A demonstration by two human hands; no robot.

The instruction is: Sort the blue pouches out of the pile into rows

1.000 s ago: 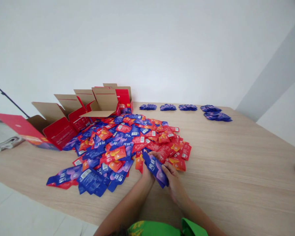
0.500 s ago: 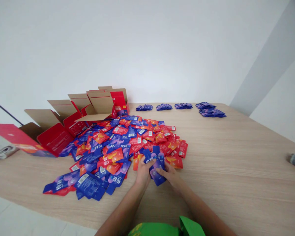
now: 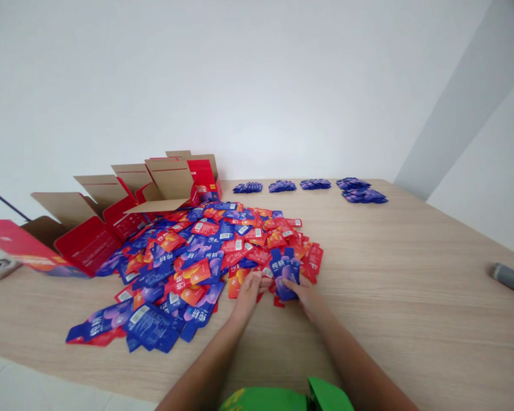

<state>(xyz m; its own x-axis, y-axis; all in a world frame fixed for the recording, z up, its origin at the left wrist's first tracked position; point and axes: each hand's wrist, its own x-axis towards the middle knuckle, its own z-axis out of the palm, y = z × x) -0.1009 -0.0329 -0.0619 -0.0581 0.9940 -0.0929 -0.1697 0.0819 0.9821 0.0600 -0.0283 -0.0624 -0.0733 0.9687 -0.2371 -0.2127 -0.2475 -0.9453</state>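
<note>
My right hand [image 3: 306, 294] grips a couple of blue sachets [image 3: 286, 275] with purple round prints, its thumb across their front. They overlap and stand tilted at the near right edge of the pile. My left hand [image 3: 252, 290] is just left of them, apart from them, its fingers stretched out over red sachets and nothing visible in it. A large loose heap of red and blue sachets [image 3: 192, 257] spreads in front of and to the left of both hands.
Open red cardboard boxes [image 3: 88, 245] stand in a row at the left, flaps up. Along the far edge of the wooden table [image 3: 389, 274] lie several stacks of blue sachets [image 3: 281, 186]. A grey cylindrical object [image 3: 512, 278] lies at the right edge.
My left hand has let go of the blue sachets and drawn slightly away. My right hand keeps them and has moved a little right and away from me.
</note>
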